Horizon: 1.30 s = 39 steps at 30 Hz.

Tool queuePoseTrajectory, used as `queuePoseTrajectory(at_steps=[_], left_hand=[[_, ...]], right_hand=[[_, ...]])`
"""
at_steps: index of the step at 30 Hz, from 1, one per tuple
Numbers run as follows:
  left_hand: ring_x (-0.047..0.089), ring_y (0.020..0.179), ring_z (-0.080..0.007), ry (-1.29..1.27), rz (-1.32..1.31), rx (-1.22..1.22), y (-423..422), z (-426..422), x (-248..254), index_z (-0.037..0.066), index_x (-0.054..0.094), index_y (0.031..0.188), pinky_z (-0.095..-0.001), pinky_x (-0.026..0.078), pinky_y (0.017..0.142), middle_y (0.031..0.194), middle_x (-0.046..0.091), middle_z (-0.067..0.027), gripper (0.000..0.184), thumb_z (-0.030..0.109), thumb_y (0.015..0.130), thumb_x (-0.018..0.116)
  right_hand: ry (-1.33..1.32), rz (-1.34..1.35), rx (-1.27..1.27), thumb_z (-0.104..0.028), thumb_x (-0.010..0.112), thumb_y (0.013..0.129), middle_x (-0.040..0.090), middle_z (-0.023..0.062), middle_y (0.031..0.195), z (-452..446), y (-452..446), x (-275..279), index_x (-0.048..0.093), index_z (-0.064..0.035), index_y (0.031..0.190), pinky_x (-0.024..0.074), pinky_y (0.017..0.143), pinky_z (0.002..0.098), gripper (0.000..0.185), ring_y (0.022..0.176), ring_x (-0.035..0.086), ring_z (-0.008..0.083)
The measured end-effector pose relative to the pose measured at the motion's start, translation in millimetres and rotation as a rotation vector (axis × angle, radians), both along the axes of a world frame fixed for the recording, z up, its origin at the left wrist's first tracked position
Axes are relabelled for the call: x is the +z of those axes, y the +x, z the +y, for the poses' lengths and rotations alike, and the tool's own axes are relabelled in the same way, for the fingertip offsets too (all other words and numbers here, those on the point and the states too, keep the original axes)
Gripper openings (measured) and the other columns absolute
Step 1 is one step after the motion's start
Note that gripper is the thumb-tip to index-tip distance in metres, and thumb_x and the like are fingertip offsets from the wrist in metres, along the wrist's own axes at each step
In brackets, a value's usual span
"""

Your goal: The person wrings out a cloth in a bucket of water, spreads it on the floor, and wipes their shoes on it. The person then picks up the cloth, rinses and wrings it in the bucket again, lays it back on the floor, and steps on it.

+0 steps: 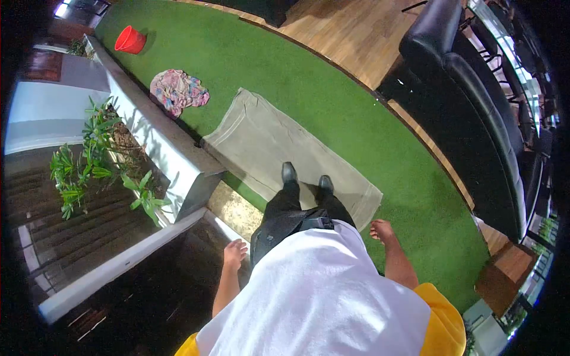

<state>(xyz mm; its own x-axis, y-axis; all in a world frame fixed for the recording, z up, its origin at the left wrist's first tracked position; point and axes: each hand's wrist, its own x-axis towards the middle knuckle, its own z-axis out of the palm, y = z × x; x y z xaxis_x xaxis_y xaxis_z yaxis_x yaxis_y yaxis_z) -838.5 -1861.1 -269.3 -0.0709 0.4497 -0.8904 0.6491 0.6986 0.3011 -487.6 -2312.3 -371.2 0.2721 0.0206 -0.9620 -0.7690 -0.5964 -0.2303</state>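
My left hand (236,254) hangs beside my hip, empty, with its fingers loosely bent and a little apart. On the other side my right hand (381,230) hangs free too, fingers relaxed and half curled, with nothing seen in it. Both my dark shoes stand on a grey-beige cloth (273,142) spread flat over green artificial turf (409,178). The cloth has a few creases, and its near right corner lies below my right hand in the view. Farther off, a crumpled multicoloured cloth (178,93) lies in a heap, and beyond it is a red bucket (130,40).
Along the left runs a low wall (142,118) with a planter of green plants (89,160) behind it. A black sofa (475,107) stands at the right, near wooden flooring (344,29). A wooden box-like piece (504,276) is at the lower right.
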Motion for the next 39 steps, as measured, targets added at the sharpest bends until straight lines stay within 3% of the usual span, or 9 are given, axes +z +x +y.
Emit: queuePoseTrajectory(at_steps=[9, 13, 20, 24, 28, 33, 35, 37, 39], left_hand=[[0.06, 0.066, -0.0166, -0.084, -0.111, 0.127, 4, 154, -20, 0.007, 0.055, 0.107, -0.0294, 0.046, 0.055, 0.088, 0.064, -0.008, 0.023, 0.01, 0.083, 0.055], [0.056, 0.064, -0.0115, 0.063, -0.174, 0.128, 38, 223, 4, 0.003, 0.055, 0.102, -0.0187, 0.037, 0.048, 0.084, 0.062, -0.0062, 0.019, 0.011, 0.084, 0.054], [0.056, 0.067, -0.0093, 0.08, -0.251, 0.003, 56, 259, -2, 0.006, 0.058, 0.103, -0.0203, 0.039, 0.051, 0.081, 0.06, -0.002, 0.022, 0.017, 0.085, 0.055], [0.058, 0.07, -0.0135, -0.029, 0.042, -0.082, 45, 281, -2, 0.009, 0.055, 0.108, -0.0286, 0.045, 0.06, 0.085, 0.062, -0.0026, 0.024, 0.018, 0.086, 0.055], [0.061, 0.075, -0.0179, -0.123, -0.1, -0.039, 11, 334, -33, 0.011, 0.054, 0.109, -0.0324, 0.046, 0.064, 0.096, 0.064, -0.005, 0.025, 0.021, 0.087, 0.049], [0.061, 0.071, -0.0212, -0.125, -0.355, 0.08, 12, 439, -84, 0.006, 0.055, 0.107, -0.0333, 0.047, 0.052, 0.093, 0.064, -0.0105, 0.028, 0.026, 0.088, 0.05], [0.062, 0.074, -0.0205, 0.076, -0.39, -0.27, 19, 489, -86, 0.005, 0.054, 0.111, -0.0324, 0.05, 0.059, 0.094, 0.063, -0.011, 0.04, 0.032, 0.083, 0.064], [0.062, 0.079, -0.0217, 0.011, -0.317, -0.034, 69, 537, -40, 0.004, 0.052, 0.114, -0.0341, 0.05, 0.066, 0.099, 0.063, -0.0114, 0.047, 0.035, 0.081, 0.067], [0.061, 0.088, -0.0248, 0.046, -0.281, -0.105, 99, 580, -26, 0.005, 0.05, 0.119, -0.0379, 0.048, 0.076, 0.107, 0.061, -0.0127, 0.042, 0.029, 0.085, 0.057]], right_hand=[[-0.034, 0.015, -0.073, -0.018, 0.054, 0.086, 0.058, 0.0046, 0.072, 126, -3, 1, 0.059, -0.0058, 0.105, 0.0478, 0.05, 0.0301, 0.023, 0.056, 0.058, 0.0151], [0.187, 0.054, -0.139, -0.017, 0.056, 0.085, 0.06, 0.007, 0.073, 192, -21, 8, 0.059, -0.002, 0.106, 0.0492, 0.051, 0.0283, 0.026, 0.058, 0.06, 0.0173], [0.102, 0.004, -0.051, -0.019, 0.054, 0.086, 0.059, 0.0076, 0.071, 219, -19, -25, 0.059, -0.004, 0.102, 0.046, 0.045, 0.0288, 0.023, 0.056, 0.059, 0.0167], [0.141, 0.006, -0.244, -0.019, 0.051, 0.087, 0.058, 0.0071, 0.069, 268, 4, 3, 0.06, -0.0046, 0.098, 0.0421, 0.04, 0.0264, 0.021, 0.05, 0.056, 0.0153], [0.102, -0.007, -0.198, -0.019, 0.052, 0.084, 0.057, 0.0062, 0.071, 302, 9, -11, 0.057, -0.0039, 0.103, 0.0434, 0.046, 0.0293, 0.024, 0.054, 0.056, 0.0153], [0.081, -0.079, -0.249, -0.018, 0.052, 0.084, 0.056, 0.0058, 0.071, 376, 12, -13, 0.057, -0.0041, 0.099, 0.0412, 0.044, 0.0276, 0.021, 0.054, 0.054, 0.0146], [0.087, -0.036, -0.292, -0.018, 0.052, 0.086, 0.057, 0.0072, 0.07, 417, 9, -13, 0.058, -0.0036, 0.1, 0.0412, 0.041, 0.0272, 0.021, 0.052, 0.055, 0.015], [0.096, -0.031, -0.259, -0.018, 0.053, 0.086, 0.058, 0.0085, 0.071, 462, 4, -7, 0.058, -0.0027, 0.102, 0.0423, 0.042, 0.0274, 0.022, 0.052, 0.056, 0.0157], [0.138, -0.026, -0.292, -0.019, 0.054, 0.085, 0.058, 0.0081, 0.074, 494, -4, -7, 0.058, -0.0038, 0.104, 0.0445, 0.046, 0.0282, 0.024, 0.056, 0.057, 0.0165]])
